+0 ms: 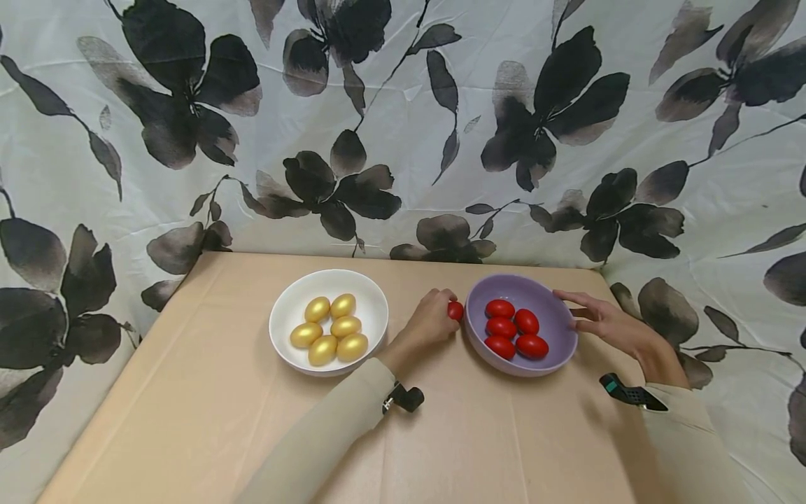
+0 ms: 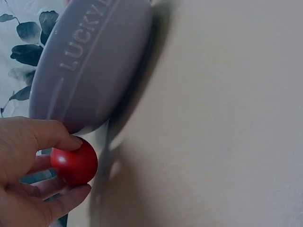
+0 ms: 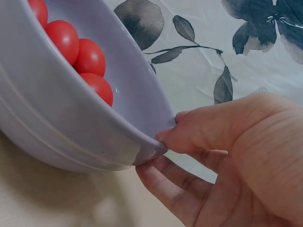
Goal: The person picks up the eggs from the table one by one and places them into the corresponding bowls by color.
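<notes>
A red egg is pinched between the thumb and fingers of my left hand, just left of the purple bowl. Raised lettering shows on the bowl's outer wall in the left wrist view. Several more red eggs lie inside this bowl. On its right side, my right hand grips the rim, with the thumb at the top edge and fingers against the outer wall in the right wrist view. The bowl stands on the table.
A white bowl holding several gold eggs stands to the left on the light wooden table. Behind the table hangs a white cloth printed with dark flowers. It also reaches down along both sides.
</notes>
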### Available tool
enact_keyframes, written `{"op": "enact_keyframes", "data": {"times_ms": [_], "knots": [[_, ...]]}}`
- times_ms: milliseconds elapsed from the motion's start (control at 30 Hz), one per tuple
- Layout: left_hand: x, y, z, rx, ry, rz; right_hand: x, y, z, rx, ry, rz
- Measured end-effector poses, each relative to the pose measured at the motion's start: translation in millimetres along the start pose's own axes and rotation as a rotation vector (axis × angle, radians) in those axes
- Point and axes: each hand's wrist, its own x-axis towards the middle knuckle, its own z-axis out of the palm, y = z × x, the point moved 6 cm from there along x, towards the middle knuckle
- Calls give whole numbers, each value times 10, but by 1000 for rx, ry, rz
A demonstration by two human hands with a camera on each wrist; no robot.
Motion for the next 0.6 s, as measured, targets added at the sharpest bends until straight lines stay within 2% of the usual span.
{"op": "enact_keyframes", "data": {"times_ms": [233,433,600], "knots": [[16,42,-115,-58,25,-20,30,4,-22,3,-6,-9],[47,97,-236,-52,64,-13,76,32,-53,-23,-1,-5],[79,148,-322,-66,80,-25,99,24,-70,1,-12,-17]]}}
